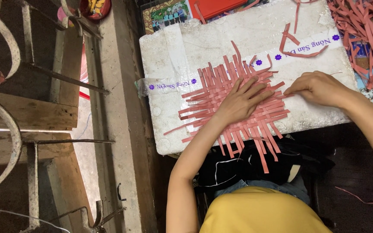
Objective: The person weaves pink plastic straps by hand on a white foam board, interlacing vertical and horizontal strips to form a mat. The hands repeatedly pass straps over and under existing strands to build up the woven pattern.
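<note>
Woven mat: a flat weave of red strips [238, 101] lies on the white foam box lid [169, 60] that serves as the surface, near its front edge; loose strip ends stick out on all sides and some hang over the edge toward the person's lap.
Left hand: the left hand [240, 101] lies palm down on the middle of the weave with fingers spread. Its grip is apart, clamped on nothing; it appears to press the crossed strips flat so that they do not slide.
Right hand: the right hand [318, 88] is at the right edge of the weave, its fingers curled and drawn together on the end of a single red strip [281, 92]. It looks pinched on that strip, though the fingertips are partly hidden under the knuckles.
Why the two differ: one hand pins, the other works a strip; this seems the reason for the flat palm and the pinch.
Spare strips: a heap of loose red strips [368, 30] lies at the far right corner of the lid, near the right hand, and one curled strip [301, 45] lies alone on the lid beyond the weave.
Tape band: a pale band with purple marks [173, 84] runs across the lid and passes under the weave.
Beyond the lid: a framed photograph [167, 15] and a flat red folder [214, 6] lie at its far edge.
Left of the lid: a concrete ledge [117, 108] and a rusty metal railing [5, 112].
Below: dark cloth [238, 166] on the lap and a yellow shirt [260, 211].
</note>
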